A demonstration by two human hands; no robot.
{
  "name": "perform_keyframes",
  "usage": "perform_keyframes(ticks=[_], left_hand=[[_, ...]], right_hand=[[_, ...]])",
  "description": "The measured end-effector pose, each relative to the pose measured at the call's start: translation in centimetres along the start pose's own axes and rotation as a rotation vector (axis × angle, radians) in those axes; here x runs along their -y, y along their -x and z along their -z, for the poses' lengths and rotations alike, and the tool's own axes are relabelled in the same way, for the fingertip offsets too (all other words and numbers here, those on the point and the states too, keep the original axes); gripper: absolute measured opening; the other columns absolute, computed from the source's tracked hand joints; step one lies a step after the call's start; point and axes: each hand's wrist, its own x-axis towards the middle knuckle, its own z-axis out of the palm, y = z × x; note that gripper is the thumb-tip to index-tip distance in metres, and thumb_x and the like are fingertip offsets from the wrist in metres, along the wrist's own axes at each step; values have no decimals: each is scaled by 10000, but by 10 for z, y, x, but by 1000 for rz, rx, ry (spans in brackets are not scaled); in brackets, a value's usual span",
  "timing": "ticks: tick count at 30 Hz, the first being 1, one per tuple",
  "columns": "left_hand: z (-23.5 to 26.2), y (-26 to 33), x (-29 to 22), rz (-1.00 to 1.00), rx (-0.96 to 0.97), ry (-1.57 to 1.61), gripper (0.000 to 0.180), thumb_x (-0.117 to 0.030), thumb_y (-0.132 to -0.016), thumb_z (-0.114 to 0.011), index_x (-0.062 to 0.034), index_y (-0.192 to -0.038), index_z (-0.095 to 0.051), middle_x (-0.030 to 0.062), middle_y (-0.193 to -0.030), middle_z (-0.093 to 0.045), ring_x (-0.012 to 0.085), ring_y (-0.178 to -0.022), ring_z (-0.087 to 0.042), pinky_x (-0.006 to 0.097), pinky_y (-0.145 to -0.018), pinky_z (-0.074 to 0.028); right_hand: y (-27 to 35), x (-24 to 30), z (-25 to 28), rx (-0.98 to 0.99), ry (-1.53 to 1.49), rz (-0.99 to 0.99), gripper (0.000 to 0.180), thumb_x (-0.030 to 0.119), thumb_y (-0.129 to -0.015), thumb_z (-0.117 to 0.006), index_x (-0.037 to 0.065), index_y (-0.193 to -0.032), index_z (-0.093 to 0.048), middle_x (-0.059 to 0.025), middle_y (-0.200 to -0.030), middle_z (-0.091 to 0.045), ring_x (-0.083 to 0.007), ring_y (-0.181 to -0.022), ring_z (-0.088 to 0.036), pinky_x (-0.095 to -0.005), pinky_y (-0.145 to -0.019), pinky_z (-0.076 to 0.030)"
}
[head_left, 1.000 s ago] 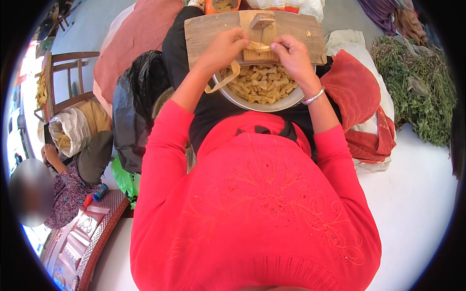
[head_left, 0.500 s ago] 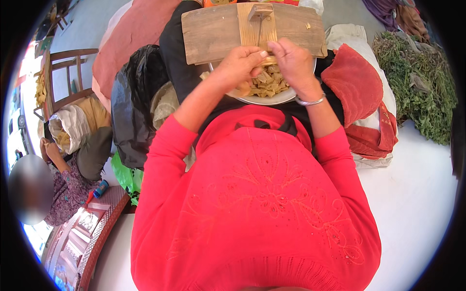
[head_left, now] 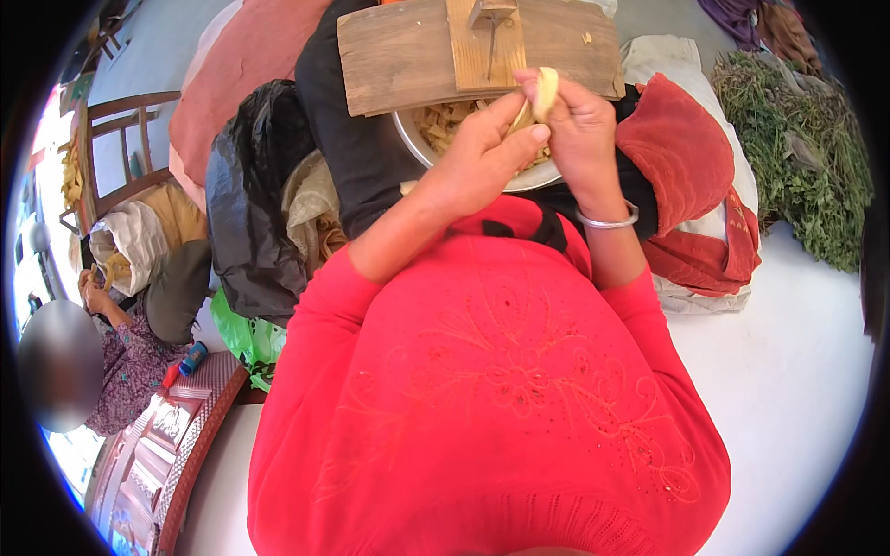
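My left hand (head_left: 477, 153) and my right hand (head_left: 575, 125) meet above a metal bowl (head_left: 422, 148) heaped with pale yellow cut pieces (head_left: 445, 120). Both hands grip one pale yellow piece (head_left: 545, 91), the right pinching its top, the left thumb and fingers at its lower side. A silver bangle (head_left: 607, 221) circles my right wrist. Just beyond the bowl lies a wooden board (head_left: 408, 56) with an upright wooden block (head_left: 484, 42) fixed across it. My red sleeves fill the lower part of the view.
A black plastic bag (head_left: 255, 213) and pink cushion (head_left: 241, 83) lie to the left. Red cloth (head_left: 681, 157) and a heap of green herbs (head_left: 807, 157) lie to the right. Another person (head_left: 130, 361) sits at far left near a wooden chair (head_left: 120, 157) and a patterned tray (head_left: 176, 445).
The view has tilted so the board and bowl sit higher in the frame. Both hands have lifted from the bowl and now hold a single pale piece up in front of the board.
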Motion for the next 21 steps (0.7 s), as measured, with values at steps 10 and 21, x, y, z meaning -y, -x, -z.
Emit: perform_keyframes(ticks=[10, 21], left_hand=[[29, -17, 42, -61, -71, -531, 79, -136, -884, -566, -78, -932, -589, 22, -639, -508, 150, -550, -489, 274, -490, -375], [25, 0, 43, -408, -64, -956, 324, -97, -813, -611, -35, -1128, -567, 163, -896, -605, 335, -842, -603, 391, -673, -489]], right_hand=[[5, -26, 20, 49, 903, 222, 217, 304, -877, -603, 120, -948, -696, -52, -764, -671, -237, -619, -618, -291, -532, -472], [25, -72, 27, 390, -660, -588, 273, 244, -938, -535, 10, -1039, -632, -61, -1158, -581, -178, -1035, -563, -300, -862, -456]])
